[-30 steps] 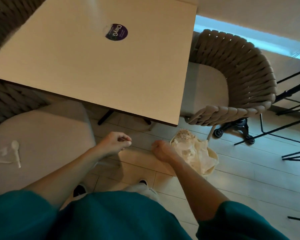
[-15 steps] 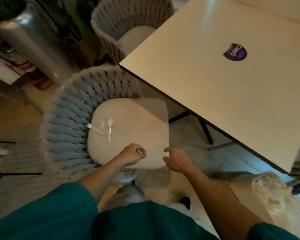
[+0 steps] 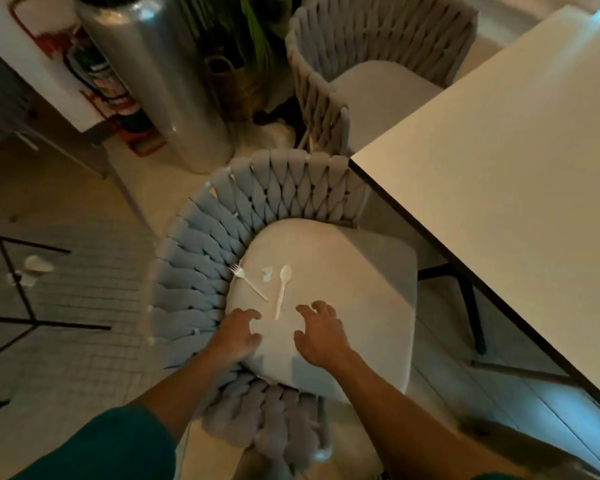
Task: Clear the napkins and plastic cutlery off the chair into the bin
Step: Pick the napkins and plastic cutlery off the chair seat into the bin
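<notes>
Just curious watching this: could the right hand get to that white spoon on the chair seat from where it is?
Probably yes. The right hand is open over the seat cushion, close beside the spoon handle's near end, with only bare cushion between them. The left hand sits on the handle's other side, not across it.

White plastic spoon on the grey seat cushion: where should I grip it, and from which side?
Probably pinch the white plastic spoon at the tip of its thin handle, from the near side. It lies flat on the grey seat cushion, bowl away and handle end toward you, between the open left hand and right hand. Either reaches; the white plastic fork lies left.
</notes>
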Demonstrator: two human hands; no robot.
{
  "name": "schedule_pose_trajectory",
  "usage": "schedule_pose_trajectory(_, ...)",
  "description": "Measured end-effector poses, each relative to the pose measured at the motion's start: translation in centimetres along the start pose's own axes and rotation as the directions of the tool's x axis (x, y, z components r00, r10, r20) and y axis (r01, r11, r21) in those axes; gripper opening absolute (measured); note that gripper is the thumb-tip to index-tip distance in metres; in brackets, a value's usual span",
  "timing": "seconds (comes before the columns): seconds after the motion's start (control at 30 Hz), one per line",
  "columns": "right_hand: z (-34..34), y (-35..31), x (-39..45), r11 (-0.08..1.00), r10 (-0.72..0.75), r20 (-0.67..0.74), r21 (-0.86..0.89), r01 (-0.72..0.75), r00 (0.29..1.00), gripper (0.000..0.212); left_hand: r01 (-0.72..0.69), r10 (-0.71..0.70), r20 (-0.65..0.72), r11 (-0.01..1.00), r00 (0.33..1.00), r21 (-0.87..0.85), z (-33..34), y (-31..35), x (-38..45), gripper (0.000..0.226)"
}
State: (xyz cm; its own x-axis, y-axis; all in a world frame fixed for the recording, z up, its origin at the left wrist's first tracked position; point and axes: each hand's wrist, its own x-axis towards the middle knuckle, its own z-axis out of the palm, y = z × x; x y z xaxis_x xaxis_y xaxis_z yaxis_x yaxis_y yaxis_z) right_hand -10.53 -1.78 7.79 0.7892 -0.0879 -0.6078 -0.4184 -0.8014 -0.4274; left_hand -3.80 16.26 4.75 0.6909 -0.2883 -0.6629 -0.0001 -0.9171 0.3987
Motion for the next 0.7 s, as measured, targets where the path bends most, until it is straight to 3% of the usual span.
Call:
schedule_pose_trajectory(0.2,1.8,-2.0,6.7,1.000,0.006,0.036,0.013,-0.006,0.999,0.053,0.021,-0.022,-0.008,0.997,1.000,-0.074,-0.4,-3.7,6.7,0.045)
schedule_pose_trajectory(0.33,3.5,-2.0,10.5,1.000,-0.002,0.059,0.012,0.002,0.998,0.052,0.045,-0.048,-0.030,0.992,0.998,-0.115,0.4,-5.9,10.9,0.063)
schedule_pose_trajectory(0.57,7.4,-1.0,15.8,0.997,0.051,0.096,0.049,-0.056,0.994,0.047,-0.038,-0.001,-0.213,0.984,0.977,-0.176,2.4,-8.0,15.8,0.054)
schedule_pose_trajectory(0.7,8.9,-1.0,17.4,0.999,0.049,0.079,0.003,-0.049,0.996,0.047,-0.046,0.002,-0.237,0.982,0.972,-0.181,3.9,-8.3,17.4,0.069)
